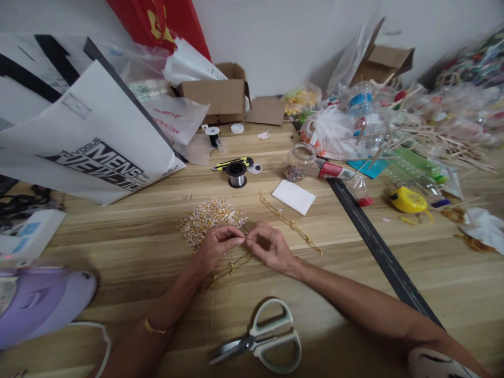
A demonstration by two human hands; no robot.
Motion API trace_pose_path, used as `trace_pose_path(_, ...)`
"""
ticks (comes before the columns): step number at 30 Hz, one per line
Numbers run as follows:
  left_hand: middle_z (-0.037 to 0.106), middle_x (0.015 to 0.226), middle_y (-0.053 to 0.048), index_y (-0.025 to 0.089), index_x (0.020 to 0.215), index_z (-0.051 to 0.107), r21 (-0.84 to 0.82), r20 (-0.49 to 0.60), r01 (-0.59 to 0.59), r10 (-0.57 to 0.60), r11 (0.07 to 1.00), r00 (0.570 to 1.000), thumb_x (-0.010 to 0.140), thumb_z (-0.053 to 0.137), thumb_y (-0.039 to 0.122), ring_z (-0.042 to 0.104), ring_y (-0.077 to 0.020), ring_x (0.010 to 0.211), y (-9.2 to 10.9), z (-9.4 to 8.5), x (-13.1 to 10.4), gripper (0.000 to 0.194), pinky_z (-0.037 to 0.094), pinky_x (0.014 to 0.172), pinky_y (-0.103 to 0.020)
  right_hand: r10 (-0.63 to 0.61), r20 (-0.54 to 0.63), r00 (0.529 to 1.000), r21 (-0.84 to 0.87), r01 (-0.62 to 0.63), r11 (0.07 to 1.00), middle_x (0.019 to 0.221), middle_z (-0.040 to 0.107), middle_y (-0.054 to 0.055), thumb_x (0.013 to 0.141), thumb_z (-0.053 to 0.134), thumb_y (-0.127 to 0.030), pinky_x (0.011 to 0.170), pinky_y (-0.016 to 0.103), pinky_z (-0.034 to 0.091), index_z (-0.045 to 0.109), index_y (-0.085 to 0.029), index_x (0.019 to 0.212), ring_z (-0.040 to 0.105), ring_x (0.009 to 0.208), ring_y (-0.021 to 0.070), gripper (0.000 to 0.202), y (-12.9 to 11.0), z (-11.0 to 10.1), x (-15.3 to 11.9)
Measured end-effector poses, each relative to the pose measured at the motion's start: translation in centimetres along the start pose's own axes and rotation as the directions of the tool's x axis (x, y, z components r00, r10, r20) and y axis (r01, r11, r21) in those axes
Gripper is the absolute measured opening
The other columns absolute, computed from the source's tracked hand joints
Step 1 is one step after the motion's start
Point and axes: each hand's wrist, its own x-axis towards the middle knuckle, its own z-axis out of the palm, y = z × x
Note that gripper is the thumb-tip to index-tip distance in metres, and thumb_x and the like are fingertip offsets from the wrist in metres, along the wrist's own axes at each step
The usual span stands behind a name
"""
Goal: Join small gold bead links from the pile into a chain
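My left hand (220, 244) and my right hand (271, 247) meet at the fingertips over the wooden table (165, 299). Both pinch at a gold beaded chain (231, 266), which trails down onto the wood below them; the exact bit between the fingers is too small to make out. Behind my left hand lies a pile of small gold and clear beads (208, 218). Another gold chain (292, 224) stretches across the wood to the right of my right hand. Open scissors (262, 338) rest near the front edge.
Farther back are a wire spool (237, 175), a yellow cutter (226, 164), a white card (293, 197) and a bead jar (299, 163). A large paper bag (86, 126) stands left. Bottles, sticks and a yellow tape measure (408, 200) crowd the right.
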Motion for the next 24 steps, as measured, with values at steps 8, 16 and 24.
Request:
trace_pose_path(8, 0.066, 0.067, -0.002, 0.014, 0.067, 0.069, 0.016, 0.010, -0.004, 0.004, 1.000, 1.000, 0.062, 0.074, 0.022, 0.057, -0.0130, 0.064, 0.03, -0.09, -0.05, 0.011, 0.044, 0.064, -0.023, 0.012, 0.001, 1.000, -0.003, -0.012, 1.000, 0.068, 0.057, 0.001, 0.083, 0.055, -0.023, 0.065, 0.027, 0.039, 0.057, -0.017, 0.074, 0.051, 0.065, 0.0128, 0.011, 0.05, -0.03, -0.01)
trace_pose_path(16, 0.066, 0.070, -0.003, 0.015, 0.070, 0.069, 0.076, 0.051, -0.072, 0.069, 0.995, 0.996, 0.066, 0.072, 0.022, 0.058, -0.0142, 0.068, 0.03, -0.40, -0.02, 0.008, 0.045, 0.066, -0.024, 0.033, -0.012, 0.999, 0.001, -0.033, 0.999, 0.068, 0.059, 0.001, 0.084, 0.055, -0.027, 0.064, 0.027, 0.039, 0.059, -0.017, 0.075, 0.052, 0.064, 0.0128, 0.014, 0.39, -0.08, 0.07)
trace_pose_path(24, 0.065, 0.070, -0.003, 0.015, 0.070, 0.068, 0.095, 0.052, -0.101, 0.096, 0.990, 0.994, 0.067, 0.070, 0.019, 0.058, -0.0136, 0.067, -0.23, -0.42, 0.06, 0.006, 0.044, 0.065, -0.023, 0.038, -0.019, 0.999, 0.012, -0.038, 0.999, 0.071, 0.061, 0.002, 0.084, 0.057, -0.027, 0.065, 0.028, 0.041, 0.062, -0.018, 0.077, 0.054, 0.068, 0.0141, 0.013, 0.27, -0.32, 0.37)
